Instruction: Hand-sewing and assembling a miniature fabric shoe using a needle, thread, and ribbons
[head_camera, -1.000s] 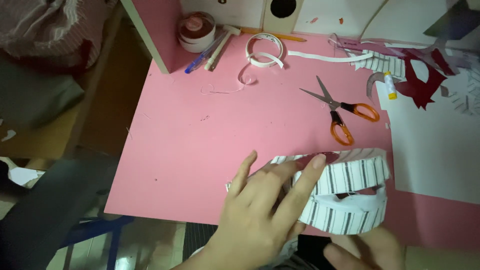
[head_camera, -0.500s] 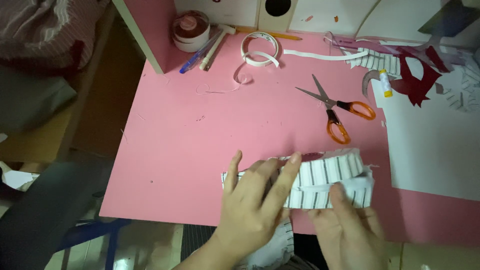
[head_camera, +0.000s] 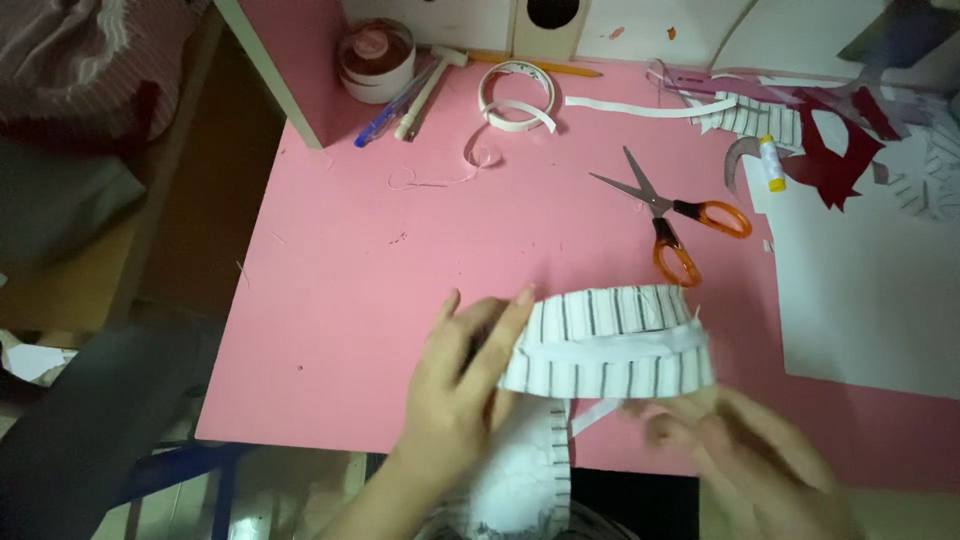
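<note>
While my left hand (head_camera: 465, 385) pinches the striped fabric band (head_camera: 610, 345) at the table's (head_camera: 360, 300) near edge and my blurred right hand (head_camera: 745, 450), grip unclear, fumbles beneath, I judge the fold may slip.

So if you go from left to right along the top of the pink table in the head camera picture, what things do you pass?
Roll of tape → blue pen → white tape ring → scissors with orange handles → small glue bottle with yellow cap → red paper cut-outs.
</note>
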